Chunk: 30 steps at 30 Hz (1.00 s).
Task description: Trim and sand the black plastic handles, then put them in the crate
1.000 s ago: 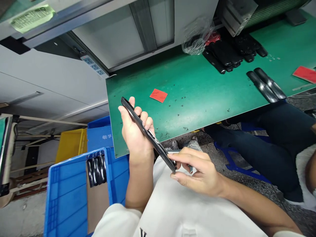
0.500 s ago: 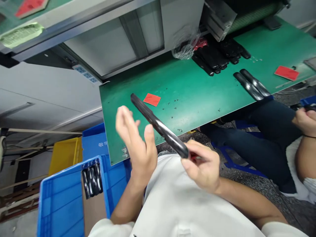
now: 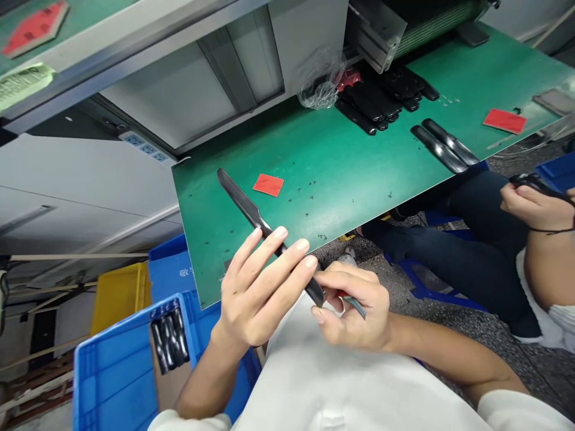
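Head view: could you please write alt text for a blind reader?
The right hand grips the near end of a long black strip while the left hand lays fingers across its middle, above a green table.

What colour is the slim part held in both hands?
The slim part is glossy black; head view shows it best.

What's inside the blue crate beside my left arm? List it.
A row of slim black parts sits side by side in the blue crate, against a brown cardboard sheet. Anything lower down cannot be seen, because the left forearm covers that part.
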Each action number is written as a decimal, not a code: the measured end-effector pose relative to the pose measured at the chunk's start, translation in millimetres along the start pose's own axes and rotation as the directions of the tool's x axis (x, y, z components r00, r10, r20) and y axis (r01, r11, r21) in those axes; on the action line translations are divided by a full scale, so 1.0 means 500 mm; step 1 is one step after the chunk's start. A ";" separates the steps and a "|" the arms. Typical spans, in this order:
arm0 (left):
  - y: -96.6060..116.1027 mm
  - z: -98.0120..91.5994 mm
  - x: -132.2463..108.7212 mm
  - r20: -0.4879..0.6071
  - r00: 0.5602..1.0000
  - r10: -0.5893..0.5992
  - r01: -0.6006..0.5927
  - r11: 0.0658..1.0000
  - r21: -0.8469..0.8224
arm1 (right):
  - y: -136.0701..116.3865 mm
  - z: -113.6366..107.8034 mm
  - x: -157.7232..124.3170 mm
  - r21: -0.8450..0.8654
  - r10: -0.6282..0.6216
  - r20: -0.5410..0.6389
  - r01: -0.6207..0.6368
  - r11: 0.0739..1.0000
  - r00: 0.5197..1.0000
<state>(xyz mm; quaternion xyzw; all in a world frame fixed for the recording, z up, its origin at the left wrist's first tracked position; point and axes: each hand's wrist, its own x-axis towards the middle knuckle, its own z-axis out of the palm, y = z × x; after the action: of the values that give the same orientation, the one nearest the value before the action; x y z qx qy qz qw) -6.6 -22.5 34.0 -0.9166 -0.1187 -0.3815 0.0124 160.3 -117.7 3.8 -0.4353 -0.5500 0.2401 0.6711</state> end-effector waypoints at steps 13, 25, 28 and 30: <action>-0.010 -0.012 -0.005 -0.007 0.997 0.073 -0.073 0.994 0.085 | -0.014 -0.047 0.020 -0.049 -0.071 0.195 0.082 0.995 0.978; -0.018 -0.016 0.003 0.026 0.988 0.154 -0.154 0.987 0.036 | -0.036 -0.089 0.097 -0.485 -0.263 0.518 0.532 0.694 0.814; -0.020 -0.019 0.010 0.056 0.982 0.179 -0.179 0.984 -0.005 | -0.036 -0.088 0.108 -0.530 -0.267 0.544 0.573 0.626 0.795; -0.022 -0.019 0.010 0.063 0.983 0.174 -0.174 0.985 -0.007 | -0.038 -0.087 0.114 -0.536 -0.262 0.543 0.570 0.623 0.798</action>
<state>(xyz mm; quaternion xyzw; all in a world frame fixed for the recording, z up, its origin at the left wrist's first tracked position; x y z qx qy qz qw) -12.3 -11.9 43.8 -0.9352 -0.0380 -0.3496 0.0412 214.7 -95.6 49.2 -0.4437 -0.8142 -0.0571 0.3700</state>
